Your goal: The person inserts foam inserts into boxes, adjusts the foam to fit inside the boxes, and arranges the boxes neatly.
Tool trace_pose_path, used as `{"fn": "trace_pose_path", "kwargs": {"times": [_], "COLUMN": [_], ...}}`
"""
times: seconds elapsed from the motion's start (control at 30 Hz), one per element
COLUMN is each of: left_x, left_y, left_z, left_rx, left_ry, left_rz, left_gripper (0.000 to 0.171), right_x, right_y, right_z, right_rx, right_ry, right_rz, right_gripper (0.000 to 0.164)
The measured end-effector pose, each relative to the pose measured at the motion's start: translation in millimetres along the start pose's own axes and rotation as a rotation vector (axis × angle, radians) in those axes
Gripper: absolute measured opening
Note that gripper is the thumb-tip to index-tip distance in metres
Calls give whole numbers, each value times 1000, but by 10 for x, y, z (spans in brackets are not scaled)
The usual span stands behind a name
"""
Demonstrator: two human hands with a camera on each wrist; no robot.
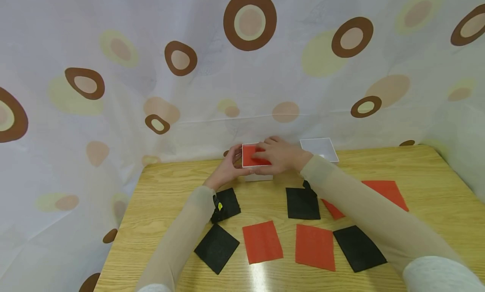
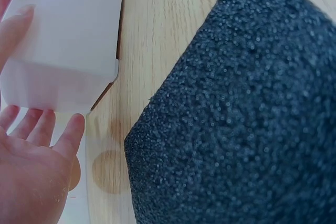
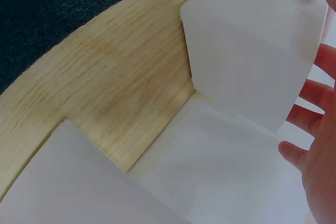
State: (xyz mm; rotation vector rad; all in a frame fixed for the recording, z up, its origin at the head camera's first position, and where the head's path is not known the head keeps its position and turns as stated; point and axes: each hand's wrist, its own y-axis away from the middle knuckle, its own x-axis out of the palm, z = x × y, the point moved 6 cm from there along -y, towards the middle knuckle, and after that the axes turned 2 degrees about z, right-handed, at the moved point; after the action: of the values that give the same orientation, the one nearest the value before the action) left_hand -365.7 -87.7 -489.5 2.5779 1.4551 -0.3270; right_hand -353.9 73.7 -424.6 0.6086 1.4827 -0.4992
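Both hands meet at a white box at the far middle of the table: my left hand grips its left end, thumb along the near wall, while my right hand lies with fingers extended over the red sheet inside. Just right of the box, at the far edge, sits a white tray. Nearer me, one black square lies beside my left wrist, another nearer still; a third lies right of centre, a fourth near right. Two red squares lie side by side between the near black ones. Red material shows on both sides of my right sleeve; whether one piece or two, I cannot tell. A patterned curtain hangs behind.
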Motion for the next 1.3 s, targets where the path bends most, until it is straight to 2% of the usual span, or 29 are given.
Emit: {"fn": "trace_pose_path", "kwargs": {"times": [0.27,0.43,0.63,0.83,1.3], "left_x": [-5,-12,-15,-10,3], "left_y": [7,0,-20,-48,-40], "left_z": [-18,-12,-25,-20,-28], "left_rx": [7,-10,-7,3,-19], "left_ry": [7,-29,-59,-56,-14], "left_rz": [15,13,20,23,34], "left_gripper": [97,99,99,98,99], "right_x": [14,33,82,104,180], "right_y": [-10,20,34,24,-13], "right_z": [32,44,53,50,60], "right_rx": [6,-9,-13,-9,37], "right_ry": [-11,-25,-14,22,-2], "right_rz": [11,13,44,58,92], "right_gripper": [61,56,59,63,67]}}
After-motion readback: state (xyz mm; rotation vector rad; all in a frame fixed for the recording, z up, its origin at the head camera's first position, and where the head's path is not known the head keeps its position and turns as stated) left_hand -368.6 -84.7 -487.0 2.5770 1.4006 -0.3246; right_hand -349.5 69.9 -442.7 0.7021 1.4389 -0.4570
